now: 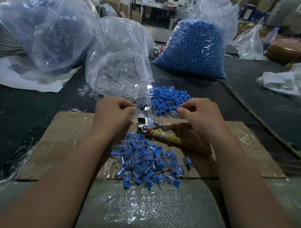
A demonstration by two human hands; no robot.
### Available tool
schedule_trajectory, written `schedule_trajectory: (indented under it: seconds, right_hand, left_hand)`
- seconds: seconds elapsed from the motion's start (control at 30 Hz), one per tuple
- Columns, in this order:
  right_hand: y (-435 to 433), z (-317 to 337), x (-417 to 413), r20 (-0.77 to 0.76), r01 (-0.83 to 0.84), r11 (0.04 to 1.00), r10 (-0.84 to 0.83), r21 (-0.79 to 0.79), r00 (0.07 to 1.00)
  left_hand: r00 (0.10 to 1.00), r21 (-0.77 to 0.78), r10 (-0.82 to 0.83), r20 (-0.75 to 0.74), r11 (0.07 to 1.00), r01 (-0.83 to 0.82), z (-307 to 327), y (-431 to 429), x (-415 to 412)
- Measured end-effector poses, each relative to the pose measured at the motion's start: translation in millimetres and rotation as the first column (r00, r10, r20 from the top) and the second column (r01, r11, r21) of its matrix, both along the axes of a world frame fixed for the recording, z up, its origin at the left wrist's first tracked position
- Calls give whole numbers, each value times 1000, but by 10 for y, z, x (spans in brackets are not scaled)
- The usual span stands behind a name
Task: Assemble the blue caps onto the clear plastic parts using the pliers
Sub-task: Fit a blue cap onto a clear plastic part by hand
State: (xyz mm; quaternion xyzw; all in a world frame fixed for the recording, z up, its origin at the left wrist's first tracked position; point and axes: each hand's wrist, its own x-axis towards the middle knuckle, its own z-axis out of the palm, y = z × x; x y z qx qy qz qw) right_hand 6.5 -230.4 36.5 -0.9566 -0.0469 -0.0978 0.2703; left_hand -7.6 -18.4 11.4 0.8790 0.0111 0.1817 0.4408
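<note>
My left hand (112, 110) has its fingers curled and pinches a small clear plastic part (134, 105) at the fingertips. My right hand (200, 114) pinches a blue cap with a clear piece (175, 112) at the near edge of the loose blue caps (169, 97). Loose clear parts (116, 88) spill from an open clear bag. The pliers (151, 124), with metal jaws and taped handles, lie on the cardboard (68, 136) between my hands; nobody holds them. A heap of assembled blue-and-clear pieces (148, 163) sits closer to me.
A full bag of blue caps (196, 47) stands at the back right. Large clear bags (47, 30) fill the back left, over a white sheet (28, 79). Crumpled plastic (287, 81) lies at the right. Woven sacking (143, 207) covers the near edge.
</note>
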Motion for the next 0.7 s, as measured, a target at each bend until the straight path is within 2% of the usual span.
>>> schedule_trajectory:
  seconds: [0.1, 0.17, 0.33, 0.53, 0.7]
  right_hand:
    - [-4, -15, 25, 51, 31, 999, -32, 13, 998]
    - [28, -34, 50, 72, 6, 1000, -7, 17, 997]
    - [186, -135, 156, 37, -109, 991, 112, -74, 993]
    - [234, -235, 258, 26, -136, 960, 147, -243, 989]
    - [265, -245, 249, -21, -209, 944, 211, -256, 977]
  left_hand:
    - [999, -243, 11, 38, 970, -1, 65, -1, -56]
    - [999, -331, -20, 35, 943, 30, 100, -17, -93]
    - [995, -363, -84, 60, 926, 100, 134, -75, -154]
    - [993, -368, -98, 70, 922, 117, 118, -112, -168]
    - [993, -382, -102, 68, 916, 120, 132, -106, -167]
